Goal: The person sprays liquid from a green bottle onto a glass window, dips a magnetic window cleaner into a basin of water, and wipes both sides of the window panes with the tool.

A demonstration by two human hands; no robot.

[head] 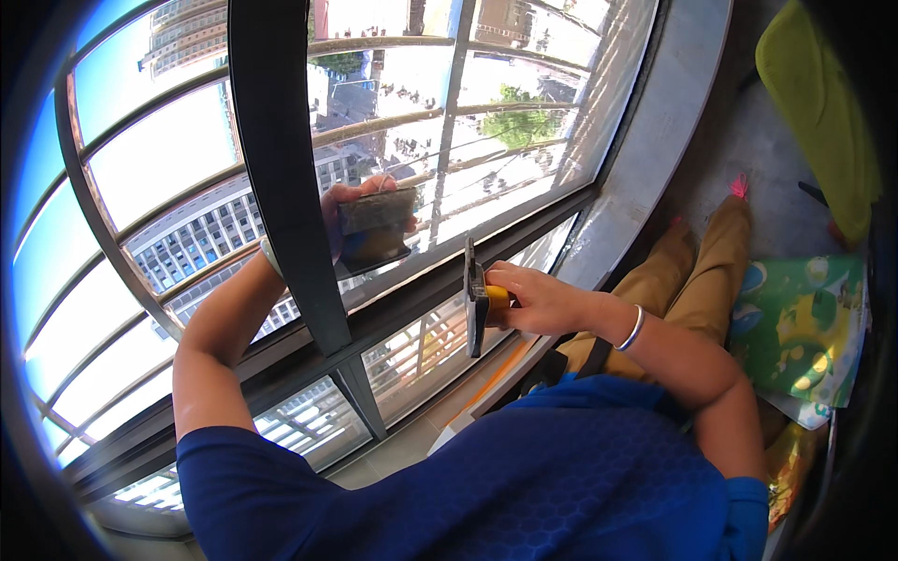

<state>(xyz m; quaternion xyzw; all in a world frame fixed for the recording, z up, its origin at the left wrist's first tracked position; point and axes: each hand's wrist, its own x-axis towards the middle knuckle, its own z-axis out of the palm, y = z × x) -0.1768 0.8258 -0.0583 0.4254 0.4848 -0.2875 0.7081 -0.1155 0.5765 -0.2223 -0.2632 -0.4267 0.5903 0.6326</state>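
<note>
My left arm reaches out past the dark window frame, and my left hand [356, 191] shows through the glass pane [393, 161]. It grips a dark, block-shaped cleaning pad [379, 214] on the far side; whether the pad touches the glass I cannot tell. A thin pale cord lies at its fingers. On the inner side, my right hand [537, 300] holds a flat grey-and-black window-cleaning tool [476, 301] by its yellow handle [498, 296]. That tool is held edge-on beside the lower window rail, its flat face turned towards the window.
A dark upright frame post [270, 140] stands between the open section and the pane. Curved metal bars [98, 189] lie outside, with buildings far below. A grey sill [652, 133] borders the pane. At the right are a yellow-green chair-like object [814, 105] and a green patterned sheet [800, 322].
</note>
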